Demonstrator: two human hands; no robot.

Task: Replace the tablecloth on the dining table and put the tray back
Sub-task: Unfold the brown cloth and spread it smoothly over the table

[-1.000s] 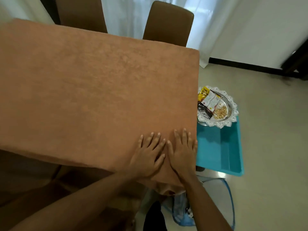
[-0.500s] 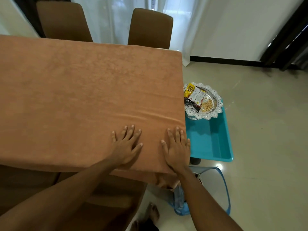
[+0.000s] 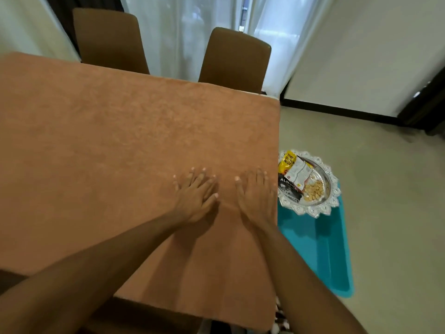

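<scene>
Left hand (image 3: 196,196) and right hand (image 3: 256,196), flat with fingers straight, have slid up the tablecloth (image 3: 120,153) at centre-right, pushing out the earlier crease; cloth looks laid, leaving 1 step: the tray (image 3: 310,210), right of frame on a teal bin (image 3: 320,249).

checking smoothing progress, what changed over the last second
The left hand and right hand slid forward over the cloth, flat, spreading apart and then closing in. Nothing was gripped or released. The tray stays on the blue bin.
</scene>
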